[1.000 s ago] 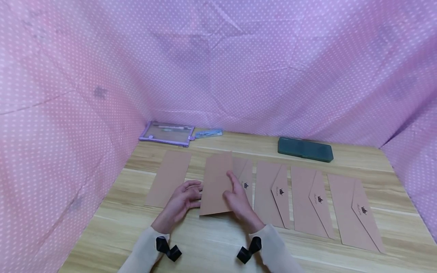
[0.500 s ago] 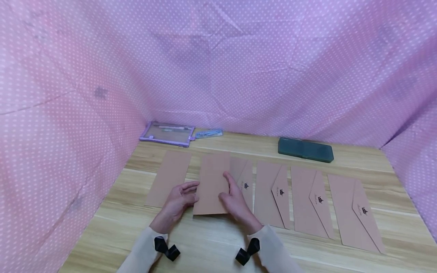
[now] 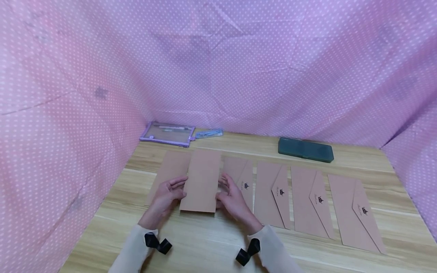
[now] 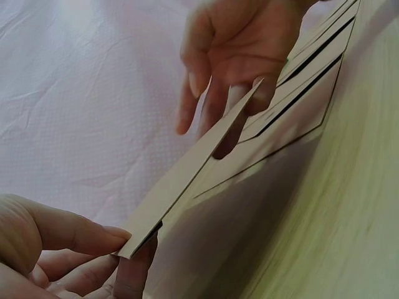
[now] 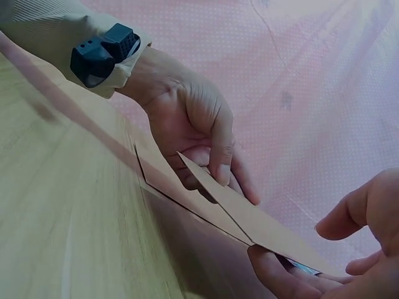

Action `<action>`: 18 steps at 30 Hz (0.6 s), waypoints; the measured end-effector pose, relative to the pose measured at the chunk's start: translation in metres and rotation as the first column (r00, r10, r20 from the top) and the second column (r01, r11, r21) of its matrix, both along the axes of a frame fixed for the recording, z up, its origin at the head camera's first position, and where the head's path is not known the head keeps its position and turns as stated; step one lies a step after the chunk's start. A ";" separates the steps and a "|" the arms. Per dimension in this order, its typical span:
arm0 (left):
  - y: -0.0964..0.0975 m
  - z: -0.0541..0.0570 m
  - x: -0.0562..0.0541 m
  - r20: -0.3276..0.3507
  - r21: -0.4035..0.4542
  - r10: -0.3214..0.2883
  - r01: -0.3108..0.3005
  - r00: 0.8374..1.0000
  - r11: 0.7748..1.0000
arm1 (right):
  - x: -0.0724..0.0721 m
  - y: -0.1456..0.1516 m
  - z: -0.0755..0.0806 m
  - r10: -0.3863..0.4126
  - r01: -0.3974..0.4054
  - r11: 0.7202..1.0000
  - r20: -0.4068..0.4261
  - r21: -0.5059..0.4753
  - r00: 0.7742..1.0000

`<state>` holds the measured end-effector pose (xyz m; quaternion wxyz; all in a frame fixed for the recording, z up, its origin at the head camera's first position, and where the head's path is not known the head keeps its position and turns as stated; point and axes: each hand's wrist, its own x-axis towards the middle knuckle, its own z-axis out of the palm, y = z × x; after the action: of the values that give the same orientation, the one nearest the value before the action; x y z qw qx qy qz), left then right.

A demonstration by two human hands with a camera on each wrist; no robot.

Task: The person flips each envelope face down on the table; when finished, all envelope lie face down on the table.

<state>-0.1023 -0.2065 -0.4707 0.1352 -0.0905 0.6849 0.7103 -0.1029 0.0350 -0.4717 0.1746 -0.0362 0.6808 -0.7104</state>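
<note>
One brown envelope (image 3: 200,181) | our left hand (image 3: 165,198) pinches it | our right hand (image 3: 235,201), loose, touches underneath (thumb off) | crown envelopes (image 3: 268,189) to its right

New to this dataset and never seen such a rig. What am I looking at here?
No machine: just a person's bare left hand and right hand. The wide picture comes from a head-worn camera, looking forward and down. The close-ups come from one camera per wrist, each with its own hand nearest.

On the table lie four envelopes with crowns to the right, a plain one to the left and, further back, a purple pouch, blue pack and green case.

Held: another envelope, plain side up. The left hand pinches one edge; the right hand's fingers are under the opposite side, thumb off it.
</note>
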 end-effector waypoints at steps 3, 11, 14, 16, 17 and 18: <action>-0.007 0.000 -0.001 -0.018 -0.016 -0.029 0.029 0.999 0.999 | 0.001 -0.002 0.000 0.019 -0.019 0.999 0.000 -0.045 1.000; -0.015 -0.002 -0.004 -0.042 -0.059 -0.082 0.079 0.996 0.995 | 0.002 -0.006 0.002 0.043 -0.043 0.998 0.007 -0.034 0.999; -0.016 -0.003 -0.006 -0.026 -0.079 -0.078 0.076 0.997 0.994 | 0.002 -0.007 0.002 0.048 -0.047 0.998 0.021 -0.045 0.999; -0.016 -0.003 -0.007 -0.008 -0.095 -0.073 0.072 0.997 0.993 | 0.003 -0.008 0.001 0.051 -0.049 0.997 0.033 -0.054 0.998; -0.016 -0.003 -0.007 0.000 -0.104 -0.069 0.068 0.998 0.992 | 0.003 -0.009 0.001 0.053 -0.050 0.997 0.039 -0.058 0.998; -0.016 -0.003 -0.008 0.004 -0.111 -0.065 0.065 0.998 0.992 | 0.003 -0.009 0.001 0.052 -0.049 0.997 0.046 -0.058 0.998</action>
<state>-0.1099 -0.2222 -0.4739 0.1530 -0.0757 0.7258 0.6664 -0.1001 0.0262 -0.4707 0.2077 -0.0415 0.6548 -0.7255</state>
